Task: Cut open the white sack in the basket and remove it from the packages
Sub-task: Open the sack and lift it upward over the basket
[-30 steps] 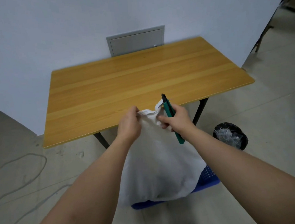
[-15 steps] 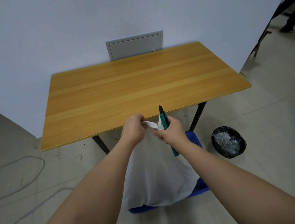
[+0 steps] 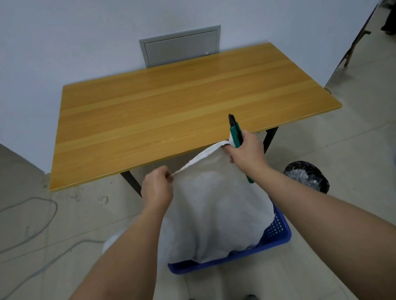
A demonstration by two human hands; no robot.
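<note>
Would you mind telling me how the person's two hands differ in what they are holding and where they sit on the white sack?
The left hand pinches only the sack's top edge; the right hand grips the edge together with a green utility knife. The left hand is lower and nearer the person; the right hand is higher, by the table edge. Both hold the same hem, stretched between them.

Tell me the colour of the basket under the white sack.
Blue basket, seen in the head view.
</note>
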